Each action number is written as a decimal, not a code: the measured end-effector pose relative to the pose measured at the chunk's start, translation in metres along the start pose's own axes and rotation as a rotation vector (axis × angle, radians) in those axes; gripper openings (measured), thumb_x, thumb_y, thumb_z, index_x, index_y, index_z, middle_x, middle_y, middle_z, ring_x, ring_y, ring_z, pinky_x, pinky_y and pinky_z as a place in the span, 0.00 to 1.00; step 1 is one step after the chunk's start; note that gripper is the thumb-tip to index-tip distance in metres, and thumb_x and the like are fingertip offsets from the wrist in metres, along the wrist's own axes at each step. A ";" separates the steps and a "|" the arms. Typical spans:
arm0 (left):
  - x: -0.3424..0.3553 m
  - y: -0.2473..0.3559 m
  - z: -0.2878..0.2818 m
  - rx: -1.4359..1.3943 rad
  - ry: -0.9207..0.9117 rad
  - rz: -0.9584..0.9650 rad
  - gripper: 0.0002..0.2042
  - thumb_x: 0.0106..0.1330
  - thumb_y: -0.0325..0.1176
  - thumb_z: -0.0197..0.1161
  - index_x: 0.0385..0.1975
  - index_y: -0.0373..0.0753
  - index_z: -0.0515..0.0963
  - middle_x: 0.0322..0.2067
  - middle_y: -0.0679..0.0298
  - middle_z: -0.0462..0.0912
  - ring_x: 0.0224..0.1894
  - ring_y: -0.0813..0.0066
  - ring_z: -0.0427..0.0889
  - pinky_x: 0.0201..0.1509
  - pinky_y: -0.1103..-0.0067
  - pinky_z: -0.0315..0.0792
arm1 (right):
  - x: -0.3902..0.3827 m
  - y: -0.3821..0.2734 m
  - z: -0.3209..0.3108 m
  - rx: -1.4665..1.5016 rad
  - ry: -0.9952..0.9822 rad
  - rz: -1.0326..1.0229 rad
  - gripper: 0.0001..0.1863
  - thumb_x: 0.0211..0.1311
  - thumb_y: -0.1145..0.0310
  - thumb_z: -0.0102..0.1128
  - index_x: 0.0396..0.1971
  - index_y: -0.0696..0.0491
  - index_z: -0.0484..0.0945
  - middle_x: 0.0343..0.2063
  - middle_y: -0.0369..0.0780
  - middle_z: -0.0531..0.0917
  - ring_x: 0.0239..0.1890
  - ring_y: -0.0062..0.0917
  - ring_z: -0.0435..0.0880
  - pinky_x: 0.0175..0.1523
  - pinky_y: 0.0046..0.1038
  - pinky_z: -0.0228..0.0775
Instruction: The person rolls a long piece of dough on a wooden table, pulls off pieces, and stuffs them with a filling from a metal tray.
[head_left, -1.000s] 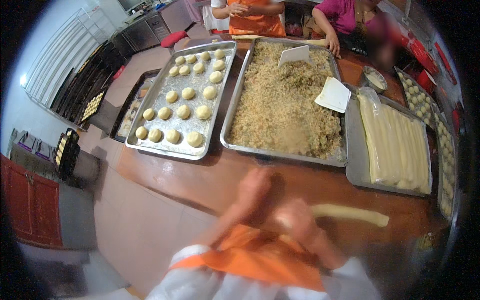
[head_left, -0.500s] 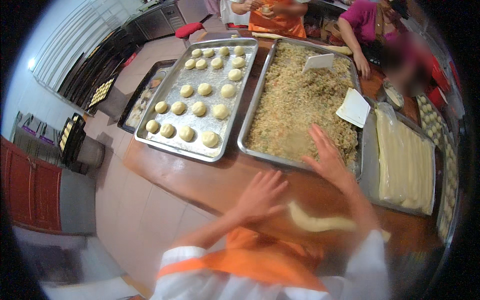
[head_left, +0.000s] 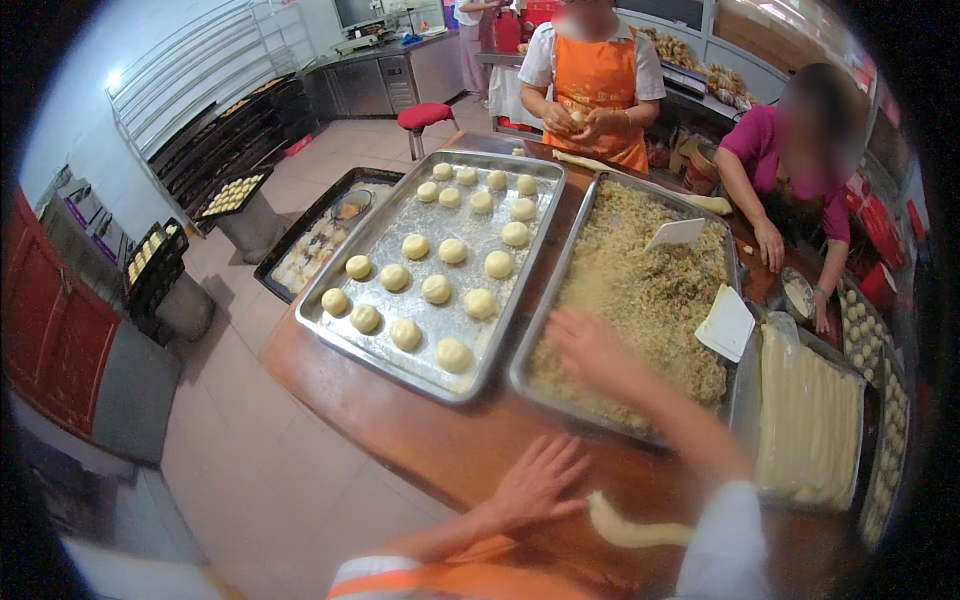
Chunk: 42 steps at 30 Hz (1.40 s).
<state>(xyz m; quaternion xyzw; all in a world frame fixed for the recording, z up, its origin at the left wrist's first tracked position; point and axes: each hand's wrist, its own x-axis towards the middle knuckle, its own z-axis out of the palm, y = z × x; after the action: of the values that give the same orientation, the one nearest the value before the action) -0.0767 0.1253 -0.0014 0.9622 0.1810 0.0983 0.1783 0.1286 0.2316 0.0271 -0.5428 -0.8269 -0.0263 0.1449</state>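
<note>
Currently, in the head view, your left hand [head_left: 540, 482] is palm down at the table [head_left: 400, 430], fingers spread and apart, with nothing visible in its grasp. Just beside its fingertips lies a curved strip of pale dough [head_left: 640, 530]. Your right hand [head_left: 590, 350] reaches over the near left part of the crumbly filling [head_left: 650, 260] in its metal tray; it is blurred, so you cannot tell whether its fingers close on any. Two white scrapers [head_left: 725, 325] stand in that filling's right half. Left of it, round dough balls [head_left: 453, 355] sit in another tray [head_left: 410, 215]; to the right, long dough strips [head_left: 810, 415] lie under clear plastic.
</note>
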 end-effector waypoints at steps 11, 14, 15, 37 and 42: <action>-0.003 -0.003 0.002 -0.023 0.006 -0.013 0.30 0.57 0.56 0.47 0.54 0.40 0.62 0.57 0.51 0.58 0.61 0.54 0.53 0.64 0.61 0.42 | -0.012 0.051 0.011 0.221 0.157 0.110 0.12 0.43 0.73 0.53 0.31 0.57 0.72 0.31 0.46 0.73 0.40 0.40 0.70 0.48 0.35 0.61; 0.000 -0.003 0.003 -0.042 0.009 -0.005 0.30 0.57 0.55 0.47 0.53 0.40 0.63 0.56 0.51 0.59 0.60 0.54 0.54 0.64 0.61 0.43 | -0.037 0.039 0.001 0.217 0.179 0.148 0.11 0.45 0.71 0.53 0.31 0.57 0.71 0.31 0.46 0.73 0.40 0.40 0.70 0.48 0.36 0.62; 0.001 -0.002 0.001 -0.045 0.002 0.002 0.30 0.57 0.55 0.47 0.53 0.39 0.63 0.56 0.51 0.59 0.60 0.53 0.54 0.64 0.61 0.43 | -0.043 0.036 -0.004 0.230 0.194 0.178 0.11 0.45 0.71 0.53 0.31 0.57 0.71 0.31 0.46 0.73 0.40 0.40 0.70 0.48 0.36 0.62; -0.002 -0.004 -0.002 -0.065 0.004 0.025 0.31 0.56 0.55 0.48 0.53 0.37 0.62 0.57 0.50 0.57 0.60 0.54 0.54 0.62 0.61 0.46 | -0.034 0.054 0.000 0.174 0.330 0.146 0.09 0.51 0.71 0.51 0.31 0.60 0.74 0.24 0.43 0.75 0.28 0.35 0.74 0.32 0.34 0.66; -0.004 -0.006 0.008 -0.069 0.033 0.030 0.31 0.56 0.54 0.48 0.54 0.38 0.61 0.58 0.50 0.56 0.60 0.53 0.54 0.62 0.61 0.45 | -0.035 0.033 -0.011 0.631 0.352 0.549 0.12 0.56 0.65 0.52 0.22 0.60 0.75 0.13 0.38 0.70 0.17 0.23 0.68 0.24 0.27 0.62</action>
<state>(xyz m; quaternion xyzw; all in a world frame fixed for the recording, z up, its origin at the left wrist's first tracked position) -0.0800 0.1267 -0.0118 0.9562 0.1662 0.1231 0.2070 0.1743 0.2117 0.0247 -0.6585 -0.5826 0.1746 0.4433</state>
